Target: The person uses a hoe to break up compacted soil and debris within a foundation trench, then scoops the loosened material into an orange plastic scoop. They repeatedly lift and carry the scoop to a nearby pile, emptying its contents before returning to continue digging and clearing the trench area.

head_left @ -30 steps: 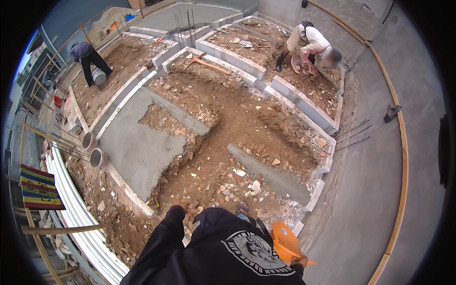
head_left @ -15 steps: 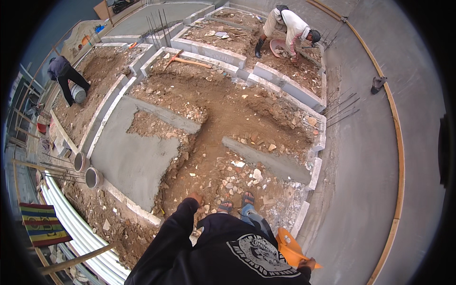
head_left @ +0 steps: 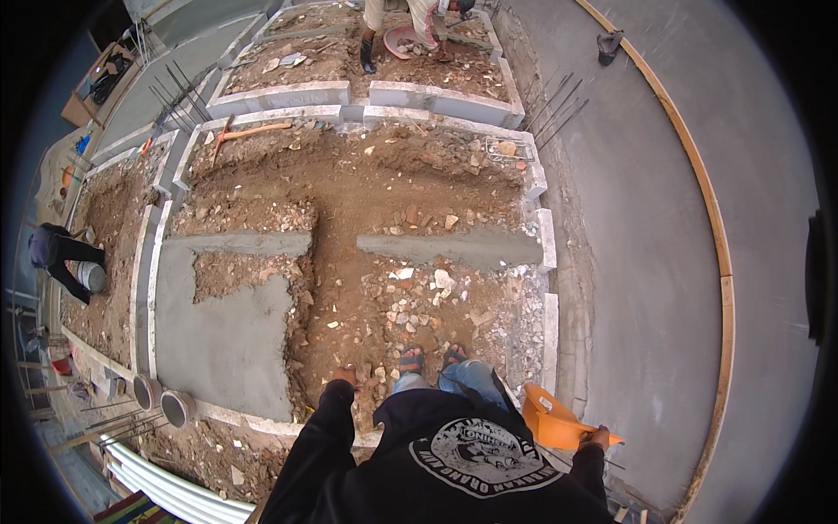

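Note:
My right hand [head_left: 597,437], at the end of a black sleeve, grips the rim of an orange plastic tub [head_left: 552,421]. The tub hangs tilted at my right side, next to the low block edging. My left hand [head_left: 344,375] is held low to the left of my feet, above the broken soil. It appears to hold nothing, and its fingers look loosely apart. My sandalled feet [head_left: 410,360] stand on rubble and stones [head_left: 423,319].
Wet grey concrete [head_left: 223,349] lies left of a dug trench [head_left: 336,262]. Low white walls [head_left: 279,94] divide the plots. A pickaxe [head_left: 253,131], two buckets [head_left: 177,407], steel rods [head_left: 559,109] and white pipes [head_left: 170,489] lie around. One worker [head_left: 419,22] bends far ahead, another [head_left: 65,253] far left.
My view has turned to the right, so the plots and workers sit further left. The orange tub stays in my right hand, now raised slightly. My left hand still hangs beside my feet.

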A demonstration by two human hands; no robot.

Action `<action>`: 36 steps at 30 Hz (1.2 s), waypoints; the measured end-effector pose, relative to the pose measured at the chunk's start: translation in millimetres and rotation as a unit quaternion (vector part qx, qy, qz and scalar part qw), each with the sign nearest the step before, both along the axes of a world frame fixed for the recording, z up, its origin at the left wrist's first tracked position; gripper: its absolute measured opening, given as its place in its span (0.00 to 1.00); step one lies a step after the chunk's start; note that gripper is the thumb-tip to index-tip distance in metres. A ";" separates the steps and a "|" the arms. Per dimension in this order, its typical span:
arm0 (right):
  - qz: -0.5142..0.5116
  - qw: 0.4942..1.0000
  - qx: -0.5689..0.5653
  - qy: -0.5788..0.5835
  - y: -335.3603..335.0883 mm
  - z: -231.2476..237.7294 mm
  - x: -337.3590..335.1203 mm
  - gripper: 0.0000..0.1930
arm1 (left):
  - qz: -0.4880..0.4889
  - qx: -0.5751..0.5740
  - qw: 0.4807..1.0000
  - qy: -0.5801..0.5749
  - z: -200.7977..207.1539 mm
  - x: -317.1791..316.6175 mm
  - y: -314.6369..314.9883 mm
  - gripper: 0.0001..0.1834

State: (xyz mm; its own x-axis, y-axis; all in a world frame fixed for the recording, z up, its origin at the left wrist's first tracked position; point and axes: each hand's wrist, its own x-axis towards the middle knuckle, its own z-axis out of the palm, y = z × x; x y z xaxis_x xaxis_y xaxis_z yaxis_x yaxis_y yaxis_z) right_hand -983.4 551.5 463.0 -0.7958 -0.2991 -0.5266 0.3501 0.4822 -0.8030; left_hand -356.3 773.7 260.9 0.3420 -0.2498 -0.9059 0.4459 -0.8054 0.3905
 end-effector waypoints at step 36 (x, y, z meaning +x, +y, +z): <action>0.380 0.838 -0.097 -0.380 -66.1 -8.7 317.7 0.11 | 0.097 -0.073 0.990 0.072 187.4 -58.3 -177.0 0.29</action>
State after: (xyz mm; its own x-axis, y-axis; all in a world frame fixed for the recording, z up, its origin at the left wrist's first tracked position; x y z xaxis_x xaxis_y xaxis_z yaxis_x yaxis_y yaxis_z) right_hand -665.7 485.5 454.3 0.2066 -0.7068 -0.6766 0.4465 0.6834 -0.5776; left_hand -414.6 596.7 448.3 0.2666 -0.3240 -0.9077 0.6454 -0.6394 0.4178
